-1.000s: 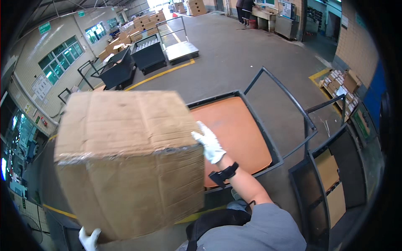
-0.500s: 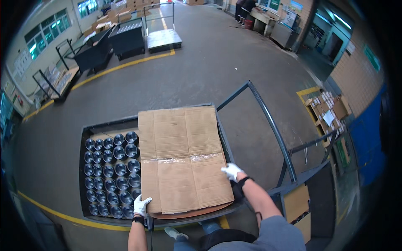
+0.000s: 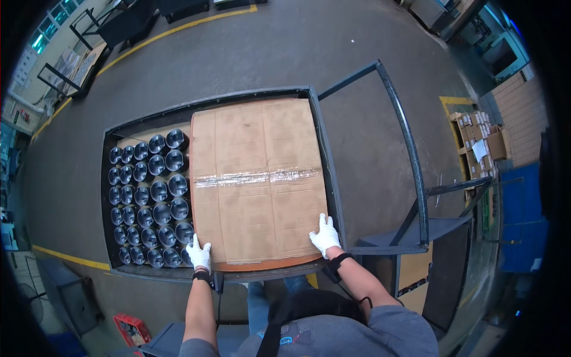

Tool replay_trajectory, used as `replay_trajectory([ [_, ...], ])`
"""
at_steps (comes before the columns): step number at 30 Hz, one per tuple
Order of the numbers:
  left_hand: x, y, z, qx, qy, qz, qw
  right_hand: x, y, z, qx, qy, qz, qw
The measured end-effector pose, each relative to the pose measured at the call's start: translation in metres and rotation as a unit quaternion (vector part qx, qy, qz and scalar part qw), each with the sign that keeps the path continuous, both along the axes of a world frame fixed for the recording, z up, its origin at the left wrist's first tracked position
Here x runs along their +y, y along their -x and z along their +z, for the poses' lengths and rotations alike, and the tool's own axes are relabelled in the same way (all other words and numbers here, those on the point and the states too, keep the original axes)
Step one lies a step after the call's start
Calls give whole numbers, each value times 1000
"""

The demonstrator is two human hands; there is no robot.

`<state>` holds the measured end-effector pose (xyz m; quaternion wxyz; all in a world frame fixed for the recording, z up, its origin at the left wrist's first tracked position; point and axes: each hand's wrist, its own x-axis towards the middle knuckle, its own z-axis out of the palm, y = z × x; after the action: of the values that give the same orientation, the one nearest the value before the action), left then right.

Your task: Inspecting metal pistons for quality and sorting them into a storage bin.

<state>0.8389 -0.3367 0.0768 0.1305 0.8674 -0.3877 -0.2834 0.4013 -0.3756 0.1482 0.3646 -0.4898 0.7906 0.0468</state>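
1 cardbd sheet (image 3: 259, 199), lower vs. earlier

- left hand (image 3: 199, 253) and right hand (image 3: 326, 237): plain white gloves
- black wristbands (image 3: 339, 260) on both wrists, with small dark boxes and thin dark cables
- thin black cord (image 3: 367, 301) by the right elbow
- grey short-sleeved T-shirt (image 3: 386, 327), small blue print (image 3: 286, 341)
- broad black strap (image 3: 270, 339), perhaps a bag's
- blue jeans (image 3: 257, 304)

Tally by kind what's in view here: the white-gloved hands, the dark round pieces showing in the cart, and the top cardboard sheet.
White-gloved hands: 2 (left hand, right hand)
Dark round pieces, counting partly covered ones: 30
Top cardboard sheet: 1
Total: 33
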Motion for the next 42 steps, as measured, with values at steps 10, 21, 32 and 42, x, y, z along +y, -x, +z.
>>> replay_trajectory([
  [10,-1,6,7,-101,-83,-75,989,6,12,0,-39,19,21,999],
  [21,-1,19,14,-47,-76,-18,996,15,20,-14,-61,62,19,996],
  [32,-2,24,34,-14,-92,-8,996,15,14,-12,-8,52,43,998],
  [42,16,10,24,6,-92,-62,994,16,12,-21,13,52,70,996],
])
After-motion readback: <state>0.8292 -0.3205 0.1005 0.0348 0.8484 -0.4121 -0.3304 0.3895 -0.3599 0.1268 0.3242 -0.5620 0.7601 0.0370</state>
